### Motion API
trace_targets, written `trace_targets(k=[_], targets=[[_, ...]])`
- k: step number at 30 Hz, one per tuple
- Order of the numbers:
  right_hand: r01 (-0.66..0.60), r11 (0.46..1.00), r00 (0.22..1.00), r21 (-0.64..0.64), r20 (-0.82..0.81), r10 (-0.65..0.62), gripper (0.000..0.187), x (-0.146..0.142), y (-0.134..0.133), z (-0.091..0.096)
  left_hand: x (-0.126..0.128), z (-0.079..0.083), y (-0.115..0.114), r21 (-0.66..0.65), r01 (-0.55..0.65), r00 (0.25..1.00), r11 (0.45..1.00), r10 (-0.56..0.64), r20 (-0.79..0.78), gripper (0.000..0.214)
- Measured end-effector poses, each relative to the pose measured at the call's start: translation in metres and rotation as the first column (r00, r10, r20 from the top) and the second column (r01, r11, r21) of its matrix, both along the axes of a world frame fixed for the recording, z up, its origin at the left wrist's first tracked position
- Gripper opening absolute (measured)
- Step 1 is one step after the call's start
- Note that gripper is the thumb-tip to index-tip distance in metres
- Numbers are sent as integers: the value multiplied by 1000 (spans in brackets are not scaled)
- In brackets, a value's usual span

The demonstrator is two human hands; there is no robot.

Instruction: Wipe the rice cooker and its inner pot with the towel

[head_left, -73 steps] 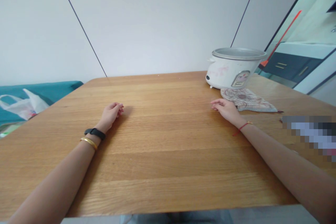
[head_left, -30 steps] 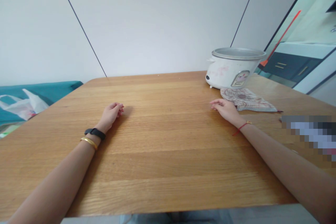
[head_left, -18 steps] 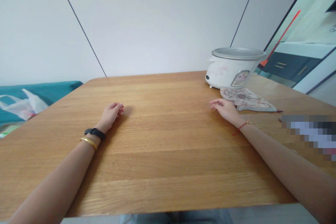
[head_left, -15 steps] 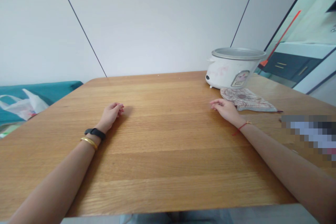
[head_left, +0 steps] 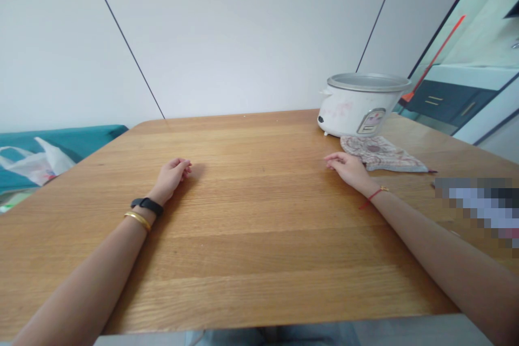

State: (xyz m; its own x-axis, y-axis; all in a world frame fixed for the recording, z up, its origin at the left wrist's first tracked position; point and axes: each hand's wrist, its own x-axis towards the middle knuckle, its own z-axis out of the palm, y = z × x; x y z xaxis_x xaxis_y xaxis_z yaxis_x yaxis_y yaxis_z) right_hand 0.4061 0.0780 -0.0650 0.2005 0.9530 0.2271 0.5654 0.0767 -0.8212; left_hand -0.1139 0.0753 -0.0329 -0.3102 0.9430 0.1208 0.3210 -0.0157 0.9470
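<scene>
1. Well, the patterned cloth (head_left: 391, 155) is lying on the right of the worktop (head_left: 259, 211), just in front of the white rice cooker (head_left: 348, 111). I cannot tell whether its far edge is tucking under the base; if it is, a tug could be dragging the cooker along.

2. Just beside the cloth, the right hand (head_left: 348, 167) is resting with its fingers loosely extended, nothing showing in its grip. A careless sideways sweep could be bunching the fabric up.

3. Around that wrist, a red bracelet (head_left: 375, 196) is trailing a loose end, which could be catching on something if the arm were brushing past.

4. The cooker is standing upright, its wide rim reaching out beyond the base; a knock up there could be rocking it.

5. Well apart, the left hand (head_left: 168, 178) is resting in a loose curl. Its palm is hiding from me, so I cannot tell whether it is closing on anything.

6. Further down that arm, a black wristband (head_left: 148, 205) and a gold bangle (head_left: 138, 220) are sitting low; sliding the forearm could be scuffing the wood.
</scene>
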Motion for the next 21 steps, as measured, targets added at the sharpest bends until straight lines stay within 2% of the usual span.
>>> trace_targets(k=[21], targets=[[-11,1000,1000,3,21,11,23,1,0,-1,1,0,0,-9,1,1000,1000,-1,-4,25]])
